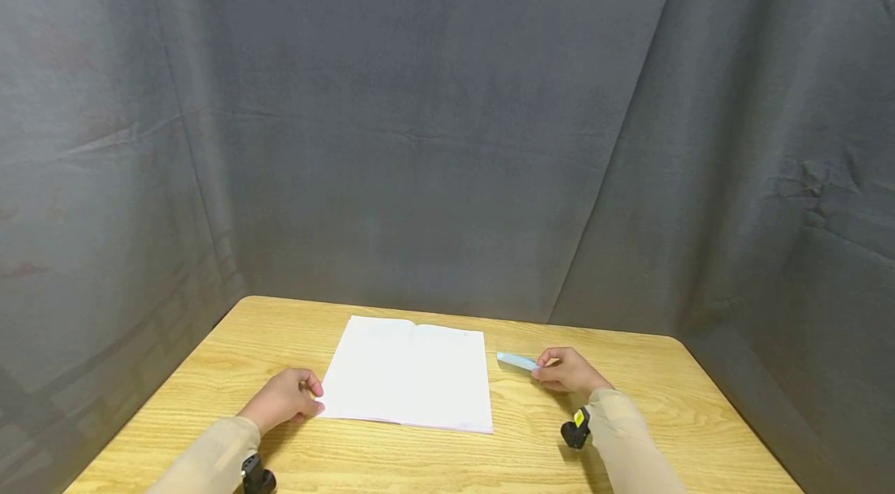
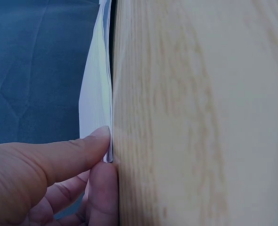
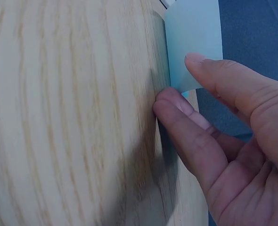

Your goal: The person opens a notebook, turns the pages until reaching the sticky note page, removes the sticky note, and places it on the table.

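Note:
An open notebook (image 1: 412,370) with white pages lies on the table. My left hand (image 1: 283,398) is at its near left corner. In the left wrist view, the thumb presses on top of the notebook's pages (image 2: 94,94) while a bent finger meets the corner from the edge side, pinching it. To the right of the notebook, my right hand (image 1: 568,371) holds one end of a flat, light blue paper strip (image 1: 516,360). The right wrist view shows the thumb over the strip (image 3: 194,37) and the fingers at its lower edge, close above the wood.
The wooden table (image 1: 349,455) has rounded far corners. Grey cloth (image 1: 419,129) hangs behind it and along both sides. Each wrist carries a small black camera, one at the left sleeve (image 1: 210,453) and one at the right sleeve (image 1: 625,432).

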{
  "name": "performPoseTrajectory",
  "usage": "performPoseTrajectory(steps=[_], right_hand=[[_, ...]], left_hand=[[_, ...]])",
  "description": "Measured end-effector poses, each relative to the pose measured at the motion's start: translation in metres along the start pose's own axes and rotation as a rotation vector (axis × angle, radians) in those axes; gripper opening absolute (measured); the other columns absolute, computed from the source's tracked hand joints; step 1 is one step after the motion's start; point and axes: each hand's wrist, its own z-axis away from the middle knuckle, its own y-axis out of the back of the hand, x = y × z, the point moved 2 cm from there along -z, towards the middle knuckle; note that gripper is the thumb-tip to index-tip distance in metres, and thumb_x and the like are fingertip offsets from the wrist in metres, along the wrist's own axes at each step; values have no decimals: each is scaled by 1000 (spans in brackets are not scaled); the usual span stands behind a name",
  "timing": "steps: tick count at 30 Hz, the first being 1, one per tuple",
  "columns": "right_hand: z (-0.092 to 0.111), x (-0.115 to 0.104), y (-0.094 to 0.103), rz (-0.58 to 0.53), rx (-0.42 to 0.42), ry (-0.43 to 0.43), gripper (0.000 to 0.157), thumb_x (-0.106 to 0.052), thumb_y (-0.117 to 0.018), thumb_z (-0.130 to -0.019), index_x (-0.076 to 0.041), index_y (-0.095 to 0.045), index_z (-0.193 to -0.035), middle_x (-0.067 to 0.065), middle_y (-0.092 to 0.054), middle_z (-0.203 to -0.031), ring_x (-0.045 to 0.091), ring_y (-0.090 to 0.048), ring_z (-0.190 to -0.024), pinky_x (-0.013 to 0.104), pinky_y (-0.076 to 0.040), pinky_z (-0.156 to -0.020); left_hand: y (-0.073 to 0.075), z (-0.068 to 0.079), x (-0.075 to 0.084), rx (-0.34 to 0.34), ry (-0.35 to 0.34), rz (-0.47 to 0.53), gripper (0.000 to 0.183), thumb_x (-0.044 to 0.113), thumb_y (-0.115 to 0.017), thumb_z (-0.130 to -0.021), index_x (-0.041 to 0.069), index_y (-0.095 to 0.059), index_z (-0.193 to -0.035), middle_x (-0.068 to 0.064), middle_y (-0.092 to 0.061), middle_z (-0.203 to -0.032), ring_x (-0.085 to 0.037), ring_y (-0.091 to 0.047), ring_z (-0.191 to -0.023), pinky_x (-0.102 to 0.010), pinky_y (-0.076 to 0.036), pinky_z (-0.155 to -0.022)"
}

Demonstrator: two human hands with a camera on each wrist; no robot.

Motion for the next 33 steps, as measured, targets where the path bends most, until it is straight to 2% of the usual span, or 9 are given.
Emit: performPoseTrajectory(steps=[8,13,18,27,33], right_hand=[[-1,4,0,-9,-19,4,16,-2,-67,-88,7,-55,-92,9,-65,-88,16,-65,-83,32,-56,-77],[-1,2,-1,-18,-18,-3,21,-3,-70,-86,9,-55,-95,6,-62,-83,12,-61,-76,24,-54,-69],[-1,1,-1,24,15,-27,32,-8,-75,-82,8,-56,-102,3,-61,-77,10,-51,-64,19,-46,-57],[-2,2,0,37,17,-40,57,-16,-80,-78,6,-51,-121,6,-63,-82,9,-50,-64,20,-46,-59],[-2,3,3,15,-10,-32,61,-14,-79,-79,9,-47,-126,5,-63,-79,8,-51,-63,19,-45,-59]], left_hand=[[0,0,0,-5,-11,3,19,-3,-74,-76,1,-58,-84,-5,-49,-66,-17,-48,-60,-30,-47,-56],[0,-1,-1,-6,-21,6,19,-3,-74,-76,1,-58,-84,-5,-49,-65,-17,-48,-59,-30,-47,-56],[0,-1,-2,-3,-16,4,19,-3,-75,-76,2,-58,-84,-5,-49,-65,-17,-49,-59,-31,-47,-56],[0,-2,-3,0,-11,3,19,-2,-75,-75,2,-58,-84,-5,-50,-66,-17,-50,-60,-31,-48,-56],[1,-2,-4,-3,-15,6,19,-2,-75,-75,2,-58,-84,-5,-50,-67,-17,-49,-60,-31,-48,-56]])
